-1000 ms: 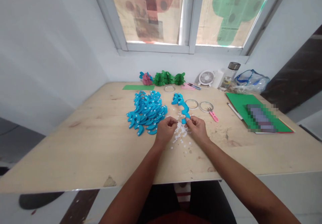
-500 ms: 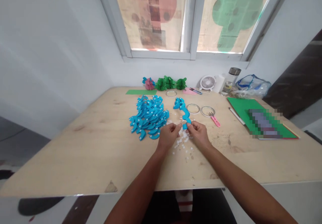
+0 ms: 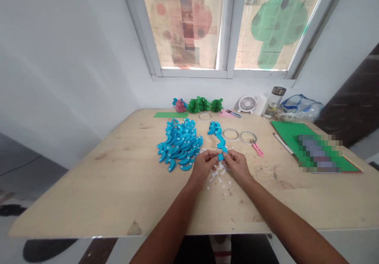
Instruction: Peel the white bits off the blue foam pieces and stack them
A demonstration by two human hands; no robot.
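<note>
A chain of curved blue paper pieces point(image 3: 220, 140) runs down the table toward me, its near end between my hands. My right hand point(image 3: 237, 164) pinches that end between thumb and fingers. From the other side, my left hand point(image 3: 205, 165) has its fingers closed at the edge of the same end piece; its exact grip is partly hidden. Left of the chain lies a heap of loose blue paper arcs point(image 3: 180, 143), many carrying small white patches. Tiny white scraps point(image 3: 219, 175) are scattered below and around my hands.
Right of the chain are two tape rolls point(image 3: 230, 128), with pink-handled snips point(image 3: 258, 149) against one. Green sheets point(image 3: 286, 131) and a white pen point(image 3: 282, 143) lie farther right. Along the back stand green paper decorations point(image 3: 203, 104), a small fan point(image 3: 247, 104) and a bottle point(image 3: 271, 106).
My left fingers have moved in to the chain's near end, where they were slightly apart from it before. My right hand keeps its pinch. The whole view has shifted slightly.
</note>
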